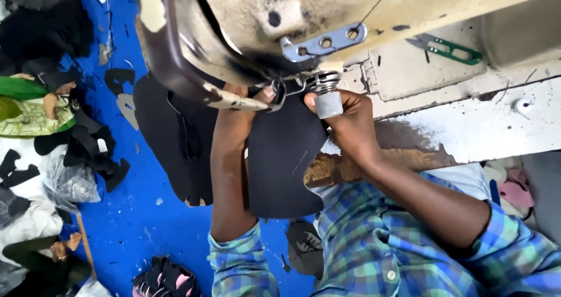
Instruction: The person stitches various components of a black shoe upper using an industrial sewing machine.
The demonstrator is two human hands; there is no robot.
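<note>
A worn cream sewing machine head (304, 11) fills the top of the head view, with a metal thread guide plate (324, 42) and a silver cylindrical knob (327, 101) below it. A black textured sheet piece (283, 157) lies under the needle area. My left hand (242, 113) holds the sheet's upper left edge, partly hidden by the machine's edge. My right hand (345, 119) grips the sheet's upper right edge, right beside the knob. Both arms wear blue-green plaid sleeves.
A green-handled thread snip (450, 50) lies on the white worn table (485, 127). More black cut pieces (175, 139) hang left of the sheet. The blue floor (140, 215) holds black scraps; another person in green sits at the far left (29, 107).
</note>
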